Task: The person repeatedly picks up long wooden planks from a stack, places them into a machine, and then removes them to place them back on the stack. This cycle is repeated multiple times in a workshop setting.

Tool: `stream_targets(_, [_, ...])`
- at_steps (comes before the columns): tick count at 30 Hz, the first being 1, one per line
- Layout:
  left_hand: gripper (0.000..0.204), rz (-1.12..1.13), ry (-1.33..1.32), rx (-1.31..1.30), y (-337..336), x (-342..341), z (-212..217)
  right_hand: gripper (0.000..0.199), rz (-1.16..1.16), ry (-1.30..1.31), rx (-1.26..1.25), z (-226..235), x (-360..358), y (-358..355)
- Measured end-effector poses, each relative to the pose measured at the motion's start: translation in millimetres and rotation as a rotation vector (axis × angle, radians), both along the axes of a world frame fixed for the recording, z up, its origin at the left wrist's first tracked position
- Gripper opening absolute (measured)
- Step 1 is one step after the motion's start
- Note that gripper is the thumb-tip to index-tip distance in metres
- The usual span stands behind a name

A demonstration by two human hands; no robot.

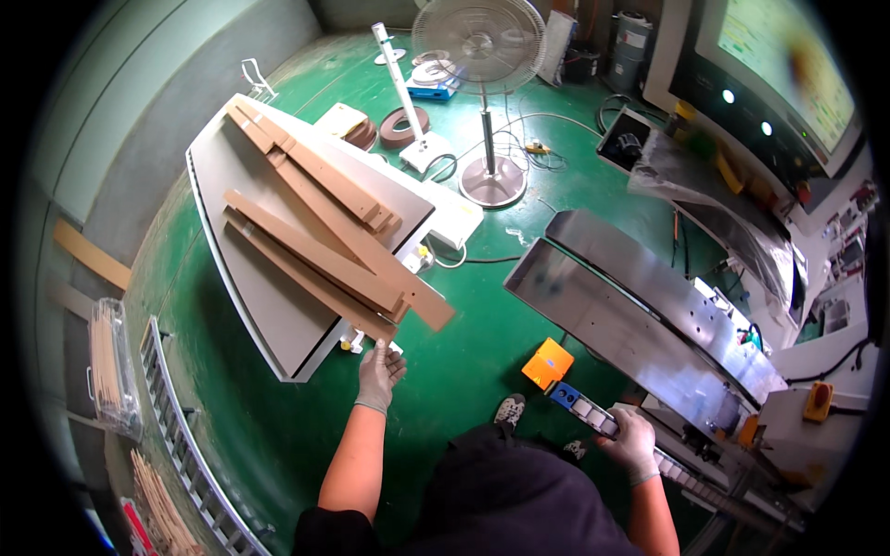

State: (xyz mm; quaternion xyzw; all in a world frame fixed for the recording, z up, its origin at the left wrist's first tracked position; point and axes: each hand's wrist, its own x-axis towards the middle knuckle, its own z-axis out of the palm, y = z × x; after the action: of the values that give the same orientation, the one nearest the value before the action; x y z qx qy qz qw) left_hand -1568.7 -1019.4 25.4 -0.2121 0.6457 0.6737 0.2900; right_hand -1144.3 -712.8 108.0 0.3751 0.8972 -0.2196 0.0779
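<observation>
My left hand (378, 378), in a pale glove, reaches out near the front end of the table. Its fingers are apart and hold nothing. Just beyond it lie several long brown strips (315, 250), some crossing others, on a grey-topped table (269, 320); their near ends overhang its edge. On my right side, my right hand (632, 443), also gloved, is closed over a narrow roller rail (593, 415) with a blue end piece. The underside of its fingers is hidden. An orange foot-switch-like box (548, 362) sits by the rail's blue end.
A metal trough-like machine bed (621, 315) runs along the right, below a machine with a lit screen (788, 65). Ahead stands a round fan (491, 176), with cables on the green floor. A metal ladder-like frame (190, 445) and bundled thin sticks (107, 361) are at left.
</observation>
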Motion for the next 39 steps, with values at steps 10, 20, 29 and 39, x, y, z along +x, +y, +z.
stream_targets(10, [0.04, -0.154, 0.167, 0.169, 0, 58, -34, 0.053, -0.034, 0.307, -0.44, 0, -47, 1])
stream_targets(20, [0.037, -1.123, 0.317, 0.477, 73, 200, 43, 0.042, 0.117, 0.591, -0.903, 30, -138, -61])
stream_targets(29, [0.046, 0.009, -0.305, 0.987, 62, 124, 67, 0.043, -0.098, 0.488, -0.871, 68, 6, 25])
stream_targets(39, [0.047, 0.018, -0.1, 0.969, 135, 69, 129, 0.052, -0.673, 0.135, -0.821, 26, 258, 36])
